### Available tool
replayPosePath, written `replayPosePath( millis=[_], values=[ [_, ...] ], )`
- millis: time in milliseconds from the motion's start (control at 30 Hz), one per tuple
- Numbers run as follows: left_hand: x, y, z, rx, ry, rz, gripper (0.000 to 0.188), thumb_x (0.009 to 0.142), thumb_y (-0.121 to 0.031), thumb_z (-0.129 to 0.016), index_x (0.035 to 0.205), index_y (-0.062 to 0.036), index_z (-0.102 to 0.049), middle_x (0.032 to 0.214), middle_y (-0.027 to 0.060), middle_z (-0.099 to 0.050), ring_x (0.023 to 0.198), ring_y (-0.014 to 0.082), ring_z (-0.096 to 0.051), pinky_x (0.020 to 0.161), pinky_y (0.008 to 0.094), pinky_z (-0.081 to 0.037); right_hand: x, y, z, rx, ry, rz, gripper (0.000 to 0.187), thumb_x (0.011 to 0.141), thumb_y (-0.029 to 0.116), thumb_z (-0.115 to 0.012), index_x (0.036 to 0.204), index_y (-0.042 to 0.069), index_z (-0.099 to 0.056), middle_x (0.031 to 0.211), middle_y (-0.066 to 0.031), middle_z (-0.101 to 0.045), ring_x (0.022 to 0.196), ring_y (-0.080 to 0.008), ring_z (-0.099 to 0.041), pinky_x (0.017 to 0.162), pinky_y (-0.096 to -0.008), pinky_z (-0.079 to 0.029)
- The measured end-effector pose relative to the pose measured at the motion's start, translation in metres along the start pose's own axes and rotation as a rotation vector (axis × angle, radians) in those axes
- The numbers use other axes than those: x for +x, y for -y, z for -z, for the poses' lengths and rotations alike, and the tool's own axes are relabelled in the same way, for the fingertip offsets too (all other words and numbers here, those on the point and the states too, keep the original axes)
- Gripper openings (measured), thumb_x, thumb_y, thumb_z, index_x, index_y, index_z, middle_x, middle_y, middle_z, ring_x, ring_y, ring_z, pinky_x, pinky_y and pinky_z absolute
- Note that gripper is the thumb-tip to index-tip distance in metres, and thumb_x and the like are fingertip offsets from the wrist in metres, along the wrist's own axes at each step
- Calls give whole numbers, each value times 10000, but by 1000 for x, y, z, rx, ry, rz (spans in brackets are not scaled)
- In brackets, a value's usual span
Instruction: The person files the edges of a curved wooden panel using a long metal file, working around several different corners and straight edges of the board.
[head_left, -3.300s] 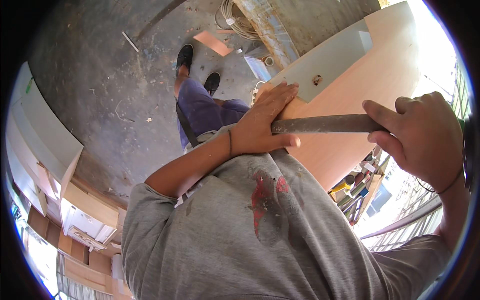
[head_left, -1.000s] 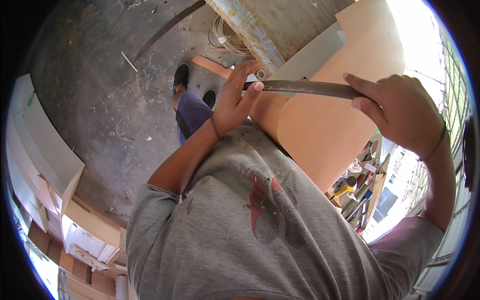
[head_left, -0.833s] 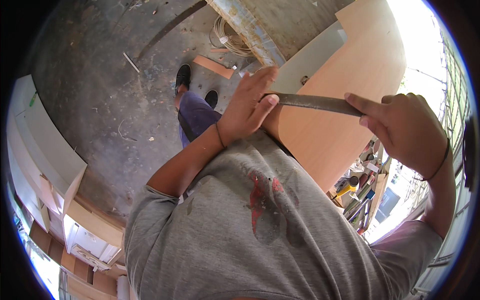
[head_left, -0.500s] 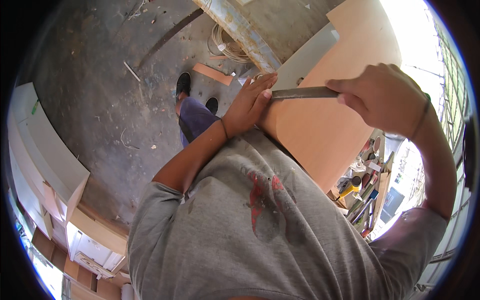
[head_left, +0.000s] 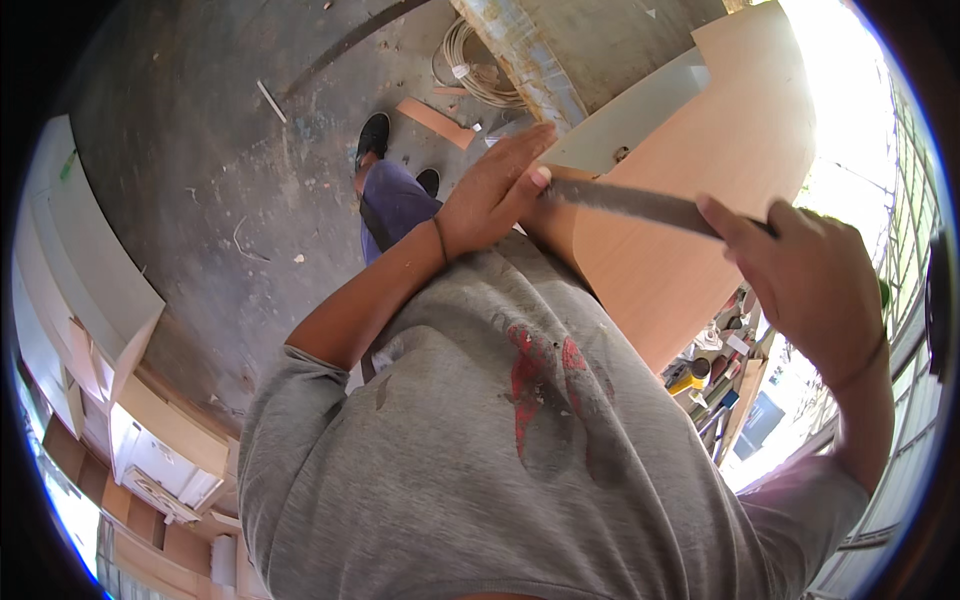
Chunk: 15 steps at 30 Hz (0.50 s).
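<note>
My right hand (head_left: 815,275) is closed around one end of a long, flat metal file (head_left: 635,203), with the index finger along it. The file lies slantwise over the near left corner of a light wood-coloured panel (head_left: 690,215). At the file's far end is my left hand (head_left: 493,190), its fingers stretched out straight and its thumb against the blade tip. That hand rests by the panel's corner; its palm side is hidden, as is any part of the file beneath it.
Hand tools, among them a yellow one (head_left: 690,378), crowd a spot beside the panel at right. On the floor lie coiled cable (head_left: 465,65) and an orange-brown strip (head_left: 435,122). Pale cabinet panels (head_left: 110,260) stand at left, with a metal grille (head_left: 915,190) far right.
My right hand has moved right and toward my body, turning the file to a steeper slant and baring more of its blade. My left hand has stayed near the panel's corner.
</note>
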<state>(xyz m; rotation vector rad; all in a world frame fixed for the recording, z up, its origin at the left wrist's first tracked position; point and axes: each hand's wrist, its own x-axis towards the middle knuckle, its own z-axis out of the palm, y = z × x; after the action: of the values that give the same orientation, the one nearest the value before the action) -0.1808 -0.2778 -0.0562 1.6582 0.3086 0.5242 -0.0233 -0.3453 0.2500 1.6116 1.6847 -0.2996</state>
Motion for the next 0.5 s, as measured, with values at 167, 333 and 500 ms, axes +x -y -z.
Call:
replayPosePath(
  millis=[167,333,500],
  values=[
    [-5,-5,-14,-88,99,-74,467,1018,-252,-351,1401,8,-413,1468,199,-399,1385,341,-345,1145,413,-238,-24,16,-4,-200,27,80,448,856,202,-640,1295,278,-588,731,-1,-477,600,-132,-534,557,-277,-451],
    [20,52,-28,-34,-262,66,459,1014,-340,-367,1300,-24,-535,1261,227,-566,1216,387,-485,1049,448,-344,11,21,-15,-268,-25,45,481,863,127,-581,1329,242,-554,771,-31,-532,646,-154,-580,585,-288,-473],
    [33,35,-13,-106,-71,108,466,1014,-357,-371,1273,-14,-553,1157,231,-605,1099,404,-552,955,443,-426,21,0,-20,-337,-154,78,447,879,142,-575,1315,239,-565,749,-39,-554,612,-158,-601,568,-298,-495]
  ],
)
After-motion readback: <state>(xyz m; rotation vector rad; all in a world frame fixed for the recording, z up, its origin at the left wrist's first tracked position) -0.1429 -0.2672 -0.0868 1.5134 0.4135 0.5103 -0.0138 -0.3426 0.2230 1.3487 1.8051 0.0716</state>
